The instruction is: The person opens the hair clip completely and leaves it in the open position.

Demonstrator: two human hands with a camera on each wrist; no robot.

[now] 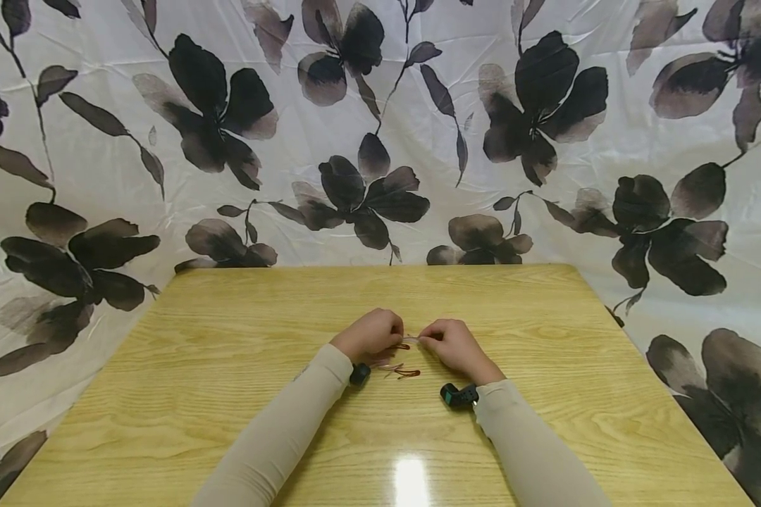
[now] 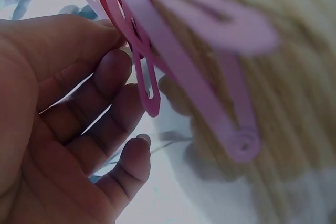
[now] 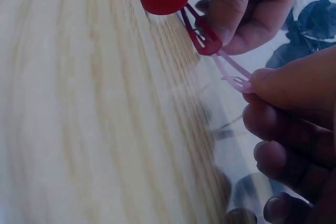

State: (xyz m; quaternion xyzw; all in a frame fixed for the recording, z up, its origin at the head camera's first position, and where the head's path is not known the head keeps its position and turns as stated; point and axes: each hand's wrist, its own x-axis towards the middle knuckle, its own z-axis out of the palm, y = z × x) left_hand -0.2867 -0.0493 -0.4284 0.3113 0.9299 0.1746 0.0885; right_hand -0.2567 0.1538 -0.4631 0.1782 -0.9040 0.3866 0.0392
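Observation:
My left hand (image 1: 370, 334) and right hand (image 1: 453, 345) are close together over the table. The right thumb and fingertips pinch one end of a light pink snap hair clip (image 3: 241, 83). A red snap hair clip (image 3: 209, 44) is pinched by the left thumb and finger, and the light pink clip overlaps its end. Seen from the left wrist, a deeper pink loop (image 2: 152, 103) hangs at the left fingertips, while the other left fingers are loosely bent. Below the hands lie several loose hair clips, a red one (image 1: 409, 373) among them.
The wood-grain table (image 1: 228, 331) reaches back to a floral cloth (image 1: 380, 141), which also hangs along both sides. Large in the left wrist view is a pink hair clip (image 2: 244, 142) near the camera. Dark wrist cameras (image 1: 458, 396) sit at both cuffs.

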